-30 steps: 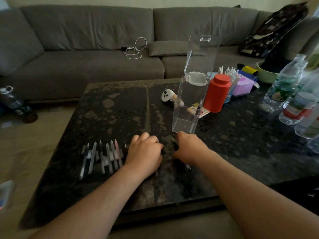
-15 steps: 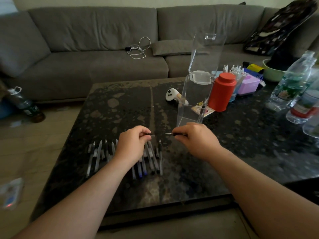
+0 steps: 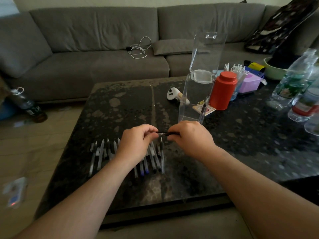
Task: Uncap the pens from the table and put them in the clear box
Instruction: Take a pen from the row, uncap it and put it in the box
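Tall clear plastic box (image 3: 193,102) standing upright on the dark speckled stone table (image 3: 120,107), its hinged transparent lid (image 3: 208,49) swung up and open; at least one slim pen (image 3: 204,107) leans inside against the right wall, and the exact count cannot be told through the glare. Just in front of the box, the left hand (image 3: 136,144) and right hand (image 3: 190,137) are raised above the table, each with fingers curled and pinching one end of a thin dark pen (image 3: 164,133) held level between them. Below the hands, a row of slender capped pens (image 3: 103,152) with translucent barrels and pointed caps lies side by side on the tabletop, partly hidden by the left wrist. Right of the box stands a red cylindrical canister (image 3: 222,90) with a domed lid, beside a lilac plastic tub (image 3: 250,83) and clear water bottles (image 3: 293,80). A white game controller (image 3: 173,94) lies left of the box. Behind the table runs a grey fabric sofa (image 3: 103,49) bearing a coiled white cable (image 3: 139,49).
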Available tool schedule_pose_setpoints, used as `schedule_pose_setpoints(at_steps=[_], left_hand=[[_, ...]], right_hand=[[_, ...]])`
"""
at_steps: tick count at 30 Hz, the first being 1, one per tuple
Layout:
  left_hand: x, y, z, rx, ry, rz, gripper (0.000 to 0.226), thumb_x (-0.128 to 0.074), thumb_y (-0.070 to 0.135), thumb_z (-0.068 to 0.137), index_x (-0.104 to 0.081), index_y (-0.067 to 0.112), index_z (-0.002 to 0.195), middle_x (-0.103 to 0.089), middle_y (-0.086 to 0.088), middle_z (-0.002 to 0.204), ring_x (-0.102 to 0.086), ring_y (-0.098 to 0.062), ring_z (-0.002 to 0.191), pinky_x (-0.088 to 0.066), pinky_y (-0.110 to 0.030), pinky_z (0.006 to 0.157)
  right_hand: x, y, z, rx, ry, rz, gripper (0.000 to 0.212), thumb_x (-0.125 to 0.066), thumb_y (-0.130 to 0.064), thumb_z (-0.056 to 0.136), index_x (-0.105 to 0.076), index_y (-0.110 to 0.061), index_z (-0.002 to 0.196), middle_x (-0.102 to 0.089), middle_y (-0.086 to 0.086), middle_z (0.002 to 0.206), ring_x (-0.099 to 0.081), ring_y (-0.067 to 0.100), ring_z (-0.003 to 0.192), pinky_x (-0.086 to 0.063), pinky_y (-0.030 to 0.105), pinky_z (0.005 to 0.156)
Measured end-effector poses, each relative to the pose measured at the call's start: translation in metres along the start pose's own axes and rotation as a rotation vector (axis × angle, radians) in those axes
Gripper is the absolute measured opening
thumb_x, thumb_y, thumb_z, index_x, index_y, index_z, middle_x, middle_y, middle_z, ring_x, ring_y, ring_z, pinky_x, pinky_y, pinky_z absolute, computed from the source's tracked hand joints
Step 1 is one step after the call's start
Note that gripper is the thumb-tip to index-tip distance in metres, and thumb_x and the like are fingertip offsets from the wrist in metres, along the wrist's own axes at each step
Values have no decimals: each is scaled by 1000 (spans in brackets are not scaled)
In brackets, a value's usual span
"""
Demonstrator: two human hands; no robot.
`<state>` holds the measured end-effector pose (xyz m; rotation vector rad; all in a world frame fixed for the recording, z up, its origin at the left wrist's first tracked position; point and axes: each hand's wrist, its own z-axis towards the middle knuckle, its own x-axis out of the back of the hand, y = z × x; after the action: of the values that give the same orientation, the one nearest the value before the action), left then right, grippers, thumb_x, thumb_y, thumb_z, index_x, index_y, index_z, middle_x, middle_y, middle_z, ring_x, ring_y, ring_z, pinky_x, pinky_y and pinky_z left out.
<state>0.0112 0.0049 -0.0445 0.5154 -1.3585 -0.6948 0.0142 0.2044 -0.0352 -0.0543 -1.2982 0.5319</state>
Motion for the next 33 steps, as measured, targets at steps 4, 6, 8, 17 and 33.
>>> schedule_pose_setpoints(at_steps=[4,6,8,17,33], left_hand=[[0,1,-3,-72,29,30,18,-69,25,101,-79,30,114,-75,16,102,-66,-1,95,-44,-13,80],[1,2,-4,-76,50,26,18,-68,24,102,-79,29,114,-75,15,102,-66,-1,96,-44,-14,80],[1,4,-4,-86,81,25,17,-68,23,102,-79,29,112,-75,14,98,-66,-2,92,-46,-14,78],[-6,5,-6,-51,100,59,17,-67,26,102,-78,31,113,-73,17,100,-60,2,90,-38,-8,74],[-8,9,-12,-88,-76,-66,31,-45,46,109,-67,36,128,-69,19,95,-59,7,68,-39,-17,59]], right_hand=[[2,-6,0,6,52,-8,16,-75,-39,93,-74,-26,102,-68,-7,89,-63,16,86,-45,31,69],[4,-8,0,11,77,0,16,-77,-37,91,-71,-23,97,-62,-10,83,-61,15,81,-45,31,67],[4,-11,0,34,112,-11,15,-80,-33,89,-71,-21,90,-57,-10,79,-60,17,77,-46,32,65],[2,-13,0,28,26,20,19,-76,-35,92,-57,-31,90,-57,-12,88,-59,13,82,-41,26,63],[115,9,45,-178,813,505,18,-74,-23,94,-58,-31,97,-64,-18,86,-63,-1,75,-52,19,71]])
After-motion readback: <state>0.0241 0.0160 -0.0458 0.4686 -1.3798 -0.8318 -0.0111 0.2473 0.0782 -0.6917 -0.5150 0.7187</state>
